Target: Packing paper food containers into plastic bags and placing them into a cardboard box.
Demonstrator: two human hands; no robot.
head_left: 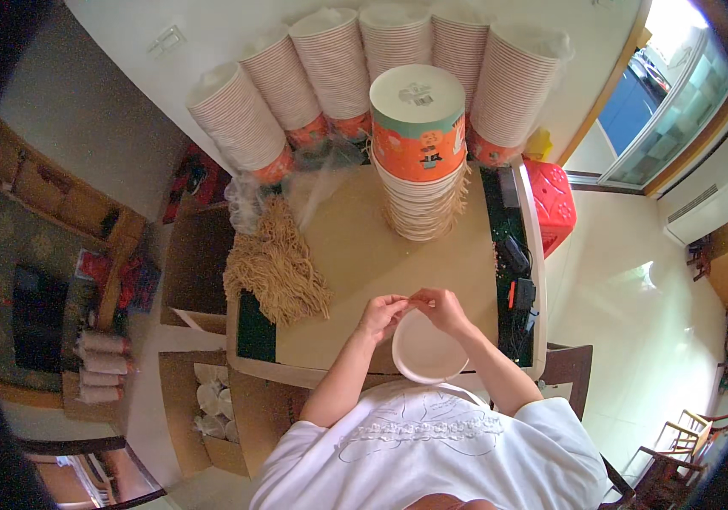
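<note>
A white paper bucket (429, 347) rests on its side or tilted against my shirt at the table's near edge, its round pale face toward me. My left hand (383, 316) and my right hand (440, 309) meet fingertip to fingertip at its far rim, both closed in a pinch. Any small thing between the fingertips is too small to make out. Left of my hands lies a heap of tan twisted cord pieces (275, 263). Beyond them stands a stack of upside-down paper buckets (419, 153), orange and green on top, with cord ends hanging from the lower rims.
Several tall plastic-wrapped bucket stacks (330, 64) line the table's far side against the wall. A black device with an orange part (520, 294) lies at the right edge. A red stool (551, 204) stands beyond it. An open cardboard box (202, 408) sits at the lower left.
</note>
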